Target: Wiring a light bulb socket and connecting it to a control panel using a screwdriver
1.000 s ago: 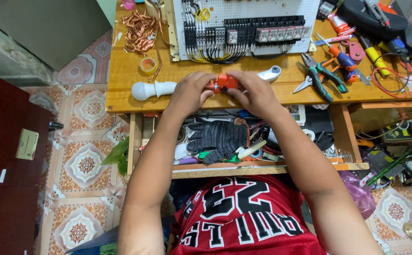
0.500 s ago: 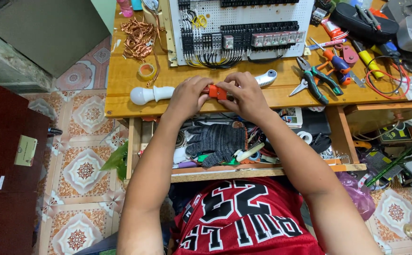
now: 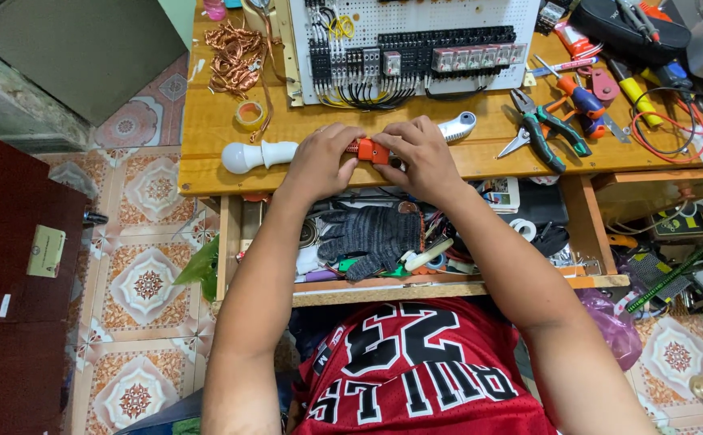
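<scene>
Both my hands meet over the front edge of a wooden workbench [image 3: 206, 169]. My left hand [image 3: 321, 158] and my right hand [image 3: 420, 153] together grip a small orange block-shaped part [image 3: 371, 151], which shows between my fingers. Just behind my hands lies a white tool with a round bulb end [image 3: 246, 155] on the left and a ring-shaped tip [image 3: 460, 126] on the right. Farther back stands a white perforated panel [image 3: 416, 20] with rows of black terminals and wiring.
Coiled copper wire [image 3: 234, 56] and a tape roll [image 3: 249, 113] lie at the bench's left. Pliers [image 3: 549, 129], screwdrivers and red cable [image 3: 661, 121] crowd the right. An open drawer below holds a grey glove [image 3: 371, 234] and clutter. A dark red cabinet [image 3: 13, 266] stands left on tiled floor.
My hands keep hold of the orange part and have barely shifted; the camera view has tilted slightly, so the bench sits a little differently in the frame.
</scene>
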